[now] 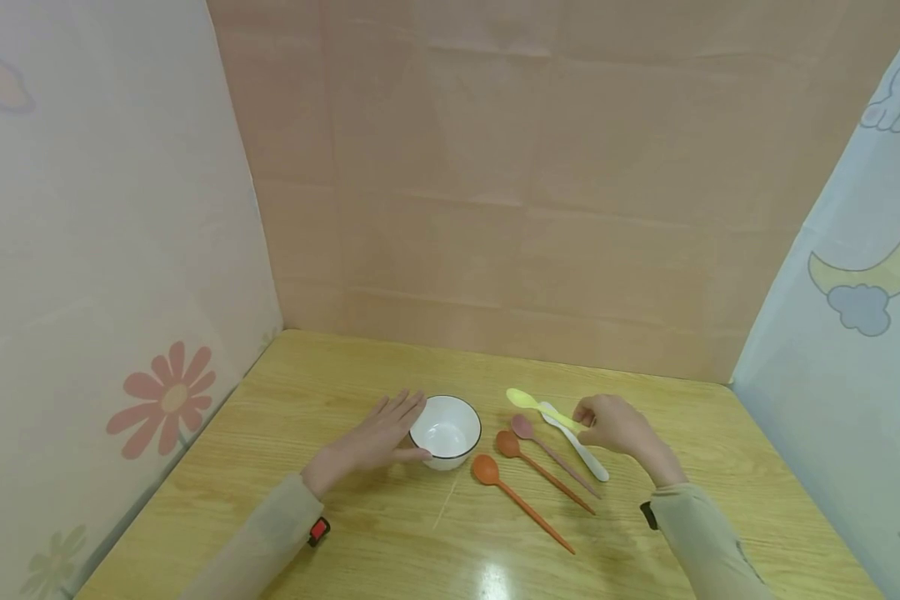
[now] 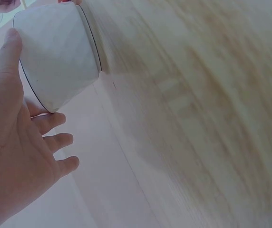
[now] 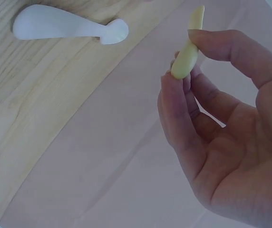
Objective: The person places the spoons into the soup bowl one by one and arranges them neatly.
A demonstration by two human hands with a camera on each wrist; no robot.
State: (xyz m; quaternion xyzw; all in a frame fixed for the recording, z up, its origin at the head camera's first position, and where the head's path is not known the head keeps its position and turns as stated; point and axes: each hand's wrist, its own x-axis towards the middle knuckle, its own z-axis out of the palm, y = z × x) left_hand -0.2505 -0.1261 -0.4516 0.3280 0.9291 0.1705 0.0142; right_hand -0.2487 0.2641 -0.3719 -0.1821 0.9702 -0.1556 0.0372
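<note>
A white bowl (image 1: 444,429) with a dark rim stands upright on the table. My left hand (image 1: 378,435) is at its left side, fingers extended and spread, the thumb against the near side; the left wrist view shows the bowl's outer wall (image 2: 60,52) beside the thumb. On the right, my right hand (image 1: 617,427) pinches the handle of a yellow spoon (image 1: 523,399) between thumb and fingers. The yellow handle (image 3: 186,59) shows up close in the right wrist view. Below the yellow spoon lies a white spoon (image 1: 591,463), partly crossed by it.
A dusky pink spoon (image 1: 522,427) and two orange-brown spoons, the upper (image 1: 507,443) and the lower (image 1: 486,469), lie slantwise right of the bowl. The wooden table (image 1: 330,358) is bounded by a peach backdrop (image 1: 495,208) and patterned cloth at both sides.
</note>
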